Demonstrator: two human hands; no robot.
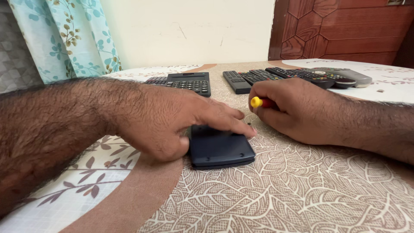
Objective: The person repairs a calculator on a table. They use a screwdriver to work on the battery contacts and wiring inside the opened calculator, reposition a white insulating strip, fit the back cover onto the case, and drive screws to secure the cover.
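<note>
In the head view, a dark calculator (221, 149) lying face down on the leaf-patterned tablecloth (302, 194) is pressed flat by the left hand (172, 125), fingers spread across its back. A yellow-capped screwdriver (263, 102) is gripped in the closed right hand (297, 112) just beside it. The case is best kept pinned firmly and the tool held upright so slipping is avoided.

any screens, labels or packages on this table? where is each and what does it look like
Calculator screen: on the dark calculator at the table's far side, behind the left hand; a narrow dark strip above grey keys.
No packages, labels or signs show.
The dark flat device under the left hand lies back side up, so no screen shows.
The remotes beyond the right hand show only buttons.
</note>
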